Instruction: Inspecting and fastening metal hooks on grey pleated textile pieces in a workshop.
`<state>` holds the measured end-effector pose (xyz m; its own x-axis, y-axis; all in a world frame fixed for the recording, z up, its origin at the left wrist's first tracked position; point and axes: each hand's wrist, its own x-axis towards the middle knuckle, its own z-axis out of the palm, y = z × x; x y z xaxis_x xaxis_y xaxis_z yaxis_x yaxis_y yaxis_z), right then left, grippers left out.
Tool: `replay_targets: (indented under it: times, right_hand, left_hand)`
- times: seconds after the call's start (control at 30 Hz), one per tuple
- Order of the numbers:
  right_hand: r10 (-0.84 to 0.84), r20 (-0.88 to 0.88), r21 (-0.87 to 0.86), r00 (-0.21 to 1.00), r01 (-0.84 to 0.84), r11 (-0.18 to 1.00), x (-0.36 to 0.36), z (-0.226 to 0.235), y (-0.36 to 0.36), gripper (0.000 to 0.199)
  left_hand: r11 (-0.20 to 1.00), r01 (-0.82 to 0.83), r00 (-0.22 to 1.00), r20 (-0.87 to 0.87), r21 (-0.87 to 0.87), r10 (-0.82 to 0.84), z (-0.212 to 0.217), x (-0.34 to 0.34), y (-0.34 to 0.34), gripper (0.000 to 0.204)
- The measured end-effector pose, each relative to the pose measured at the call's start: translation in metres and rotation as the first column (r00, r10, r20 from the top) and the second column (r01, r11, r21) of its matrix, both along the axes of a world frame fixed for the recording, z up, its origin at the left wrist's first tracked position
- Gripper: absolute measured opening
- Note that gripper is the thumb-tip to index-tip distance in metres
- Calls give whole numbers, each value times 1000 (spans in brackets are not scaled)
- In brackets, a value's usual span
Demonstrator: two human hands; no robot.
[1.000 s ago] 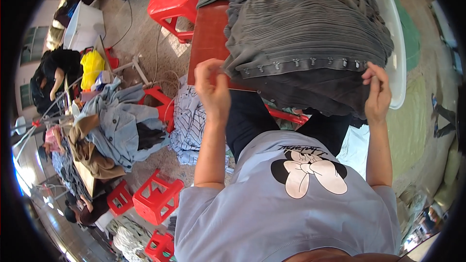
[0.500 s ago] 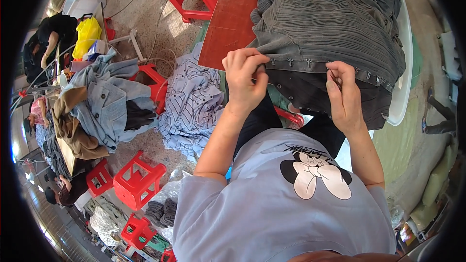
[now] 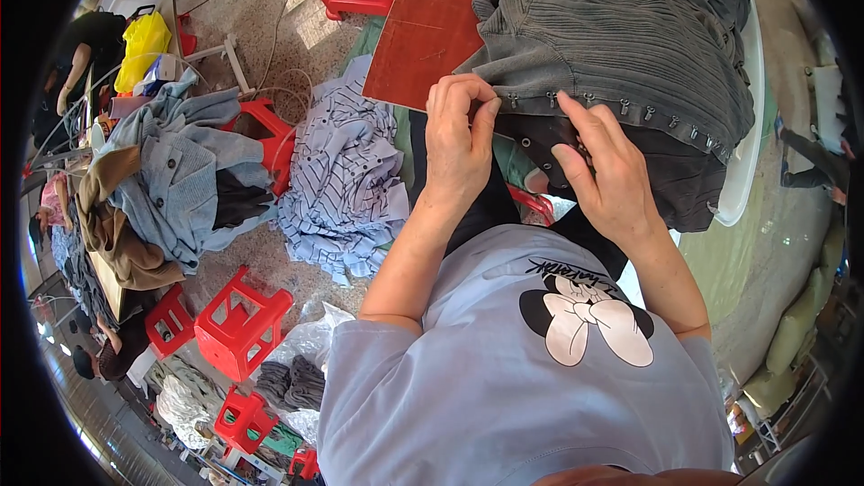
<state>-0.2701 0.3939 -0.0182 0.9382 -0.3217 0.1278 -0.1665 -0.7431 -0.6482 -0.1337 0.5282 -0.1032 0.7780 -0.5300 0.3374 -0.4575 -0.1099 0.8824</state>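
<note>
Right fingers (image 3: 583, 124) have moved left, nearer the left fingers (image 3: 461, 94), along the dark-grey ribbed-knit garment (image 3: 621, 45). Smooth red-brown worktop (image 3: 427, 27) shows left of the garment, white plastic container (image 3: 749, 153) right. Left fingers pinch the garment's metal-hooked edge (image 3: 637, 112); right thumb and index stand apart there, any hold unclear.

Dark grey ribbing across the garment (image 3: 621, 40), reddish-brown on the counter (image 3: 427, 27), and look left: dark stripes over pale blue on the cloth heap (image 3: 342, 166), bright red on the near stool (image 3: 225, 340), vivid yellow on the bag (image 3: 144, 47)
</note>
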Motion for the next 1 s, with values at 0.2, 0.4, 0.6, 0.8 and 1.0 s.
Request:
replay_targets:
  times: [0.2,0.4,0.6,0.8,1.0]
  right_hand:
    - [90,70,-219,993,-73,973,27,15,-8,33]
    - [241,-52,-238,969,-246,939,41,21,-29,19]
    - [277,-102,-173,956,-291,941,43,17,-41,14]
    - [340,-98,-157,935,-352,923,47,13,-48,16]
    - [319,-93,-166,943,-330,929,47,10,-46,13]
  left_hand:
    - [988,65,995,-63,-139,-74,7,-6,-4,12]
    - [948,108,914,-344,-301,-214,6,-6,-8,5]
    - [964,193,930,-278,-185,-240,7,-6,-2,4]
    - [957,230,930,-250,-178,-270,7,-7,-4,5]
    - [952,237,933,-227,-196,-279,2,-6,-7,7]
